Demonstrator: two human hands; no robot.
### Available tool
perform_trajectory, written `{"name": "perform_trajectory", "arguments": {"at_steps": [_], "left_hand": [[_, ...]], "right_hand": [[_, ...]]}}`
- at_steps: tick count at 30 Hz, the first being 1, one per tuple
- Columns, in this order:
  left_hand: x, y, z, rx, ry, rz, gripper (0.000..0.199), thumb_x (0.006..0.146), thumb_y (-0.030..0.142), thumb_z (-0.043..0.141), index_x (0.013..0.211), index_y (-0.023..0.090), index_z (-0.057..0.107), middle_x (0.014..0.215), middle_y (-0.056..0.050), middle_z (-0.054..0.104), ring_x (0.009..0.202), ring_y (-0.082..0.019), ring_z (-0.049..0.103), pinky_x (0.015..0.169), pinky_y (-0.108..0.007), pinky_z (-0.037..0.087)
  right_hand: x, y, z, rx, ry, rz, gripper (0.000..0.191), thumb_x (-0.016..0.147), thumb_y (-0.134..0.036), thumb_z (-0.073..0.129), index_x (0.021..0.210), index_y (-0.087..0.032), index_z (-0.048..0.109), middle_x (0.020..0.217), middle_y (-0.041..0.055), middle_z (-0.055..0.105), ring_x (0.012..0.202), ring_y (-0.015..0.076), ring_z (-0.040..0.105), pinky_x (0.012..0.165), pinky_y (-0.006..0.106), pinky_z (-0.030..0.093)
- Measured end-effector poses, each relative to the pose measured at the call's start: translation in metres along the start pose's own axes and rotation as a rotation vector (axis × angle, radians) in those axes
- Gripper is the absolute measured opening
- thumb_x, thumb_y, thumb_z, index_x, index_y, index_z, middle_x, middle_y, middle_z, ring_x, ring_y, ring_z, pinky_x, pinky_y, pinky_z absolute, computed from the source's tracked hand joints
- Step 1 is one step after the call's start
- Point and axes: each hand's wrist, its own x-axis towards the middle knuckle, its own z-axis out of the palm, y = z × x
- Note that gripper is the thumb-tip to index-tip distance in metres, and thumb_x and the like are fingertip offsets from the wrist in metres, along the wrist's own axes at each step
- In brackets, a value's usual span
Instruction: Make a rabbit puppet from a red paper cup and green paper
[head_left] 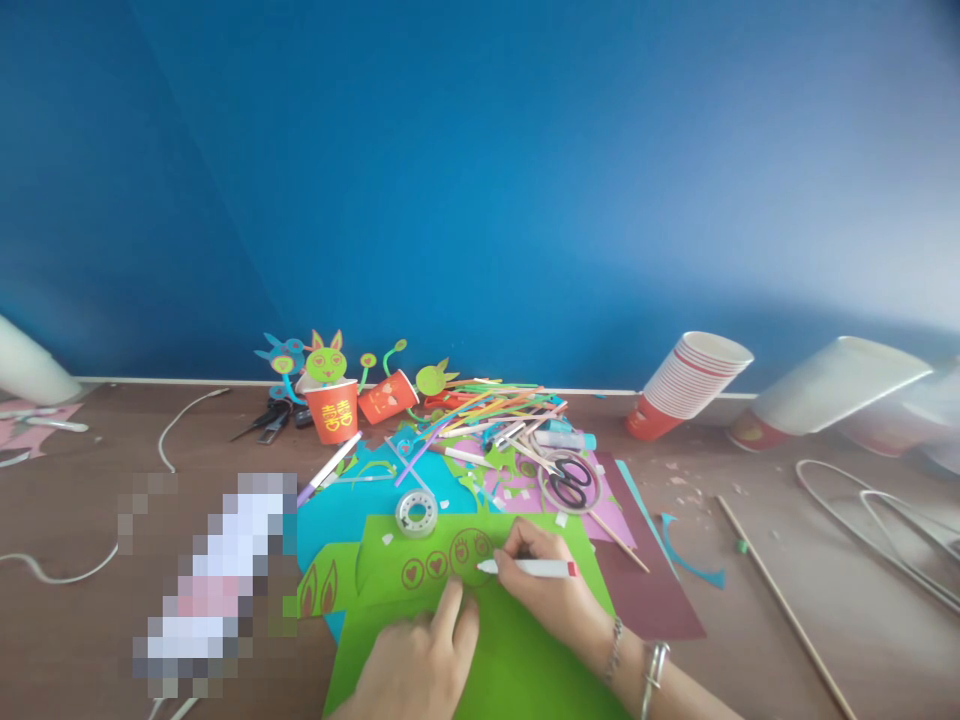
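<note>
A sheet of green paper lies in front of me with red drawings on it: two small circles with hearts and a larger round face shape. My right hand grips a white marker with a red end, its tip at the lower edge of the face drawing. My left hand rests on the sheet below the circles, index finger stretched out and nothing in it. A clear tape roll sits at the sheet's top edge. To the left is a green scrap with red-drawn ear shapes.
Behind the sheet lie scissors, coloured pipe cleaners and paper scraps. Decorated red cups stand at the wall. Leaning paper cup stacks, a wooden stick and white cables are on the right. A blurred-out object lies left.
</note>
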Motion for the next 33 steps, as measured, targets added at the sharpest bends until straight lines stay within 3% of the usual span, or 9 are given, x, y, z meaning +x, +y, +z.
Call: {"name": "perform_trajectory", "arguments": {"at_steps": [10,16,21,33], "left_hand": [[-0.0014,-0.0002,-0.0008,0.028,0.006,0.004,0.044,0.081,0.005,0.044,0.124,0.011,0.049,0.125,-0.023,0.054,0.059,-0.017,0.067,0.048,-0.027,0.055],[-0.0006,-0.0004,0.0003,-0.006,0.014,0.006,0.045,0.081,0.004,0.041,0.124,0.010,0.047,0.127,-0.024,0.051,0.061,-0.017,0.067,0.048,-0.027,0.055],[-0.0002,-0.0002,-0.0050,-0.004,-0.035,0.009,0.045,0.081,0.003,0.039,0.124,0.010,0.048,0.126,-0.023,0.053,0.063,-0.018,0.068,0.049,-0.028,0.056],[0.0003,-0.0006,-0.0042,0.036,-0.015,0.008,0.045,0.080,0.003,0.042,0.124,0.010,0.049,0.125,-0.022,0.055,0.060,-0.018,0.068,0.048,-0.029,0.057]], "right_hand": [[0.0004,0.0014,0.0006,0.019,-0.002,-0.008,0.021,0.073,-0.024,0.054,0.058,-0.021,0.040,0.048,-0.0074,0.039,0.045,0.0086,0.033,0.042,0.021,0.024],[0.0005,0.0023,-0.0026,0.062,0.062,-0.037,0.019,0.075,-0.025,0.052,0.059,-0.022,0.041,0.047,-0.0063,0.043,0.043,0.0095,0.037,0.041,0.022,0.028],[0.0007,0.0041,0.0002,0.058,0.038,-0.018,0.021,0.072,-0.022,0.054,0.057,-0.022,0.039,0.045,-0.0079,0.039,0.042,0.0083,0.032,0.040,0.021,0.024],[0.0000,0.0018,0.0000,0.001,0.009,-0.018,0.021,0.074,-0.023,0.053,0.057,-0.022,0.039,0.048,-0.0073,0.038,0.045,0.0088,0.033,0.042,0.021,0.024]]}}
